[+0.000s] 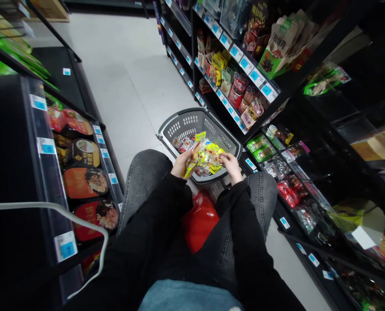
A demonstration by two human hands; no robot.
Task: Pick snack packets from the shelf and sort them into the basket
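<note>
Yellow packet: lettering blurred, too small to read.
Left hand: fingers partly hidden by the packet.
Basket: bottom concealed beneath other packs.
Red object: partly covered by the left sleeve; kind cannot be told.
Cable: cut off at the left edge.
Price tags: figures illegible at this size.
Lower-right wares: blurred, cropped by the edge.

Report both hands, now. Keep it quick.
Left hand: closed, holding yellow-edged snack packaging.
Right hand: closed, pinching the edge of a yellow-and-clear snack packet; whether the left grips it too cannot be told.
</note>
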